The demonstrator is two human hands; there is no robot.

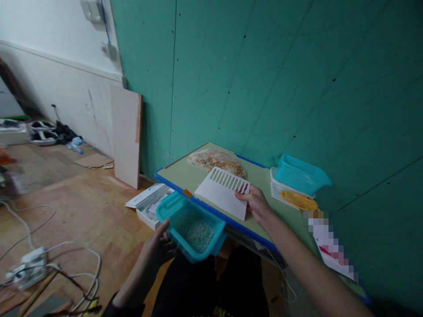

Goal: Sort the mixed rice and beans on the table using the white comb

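Observation:
My left hand (157,246) grips a teal plastic box (190,225) with white rice-like grains in it, holding it just below the near edge of the green table (185,176). My right hand (256,203) pinches a white slotted scraper board (223,191) that rests on the table near the edge above the box. Behind the scraper lies a heap of mixed white and yellow grains (216,160).
A second teal box (300,174) sits on a white tray with yellow grains (299,200) at the table's right. Teal wall panels stand behind. A wooden board (125,136) leans on the wall. Cables and a power strip (31,266) lie on the floor.

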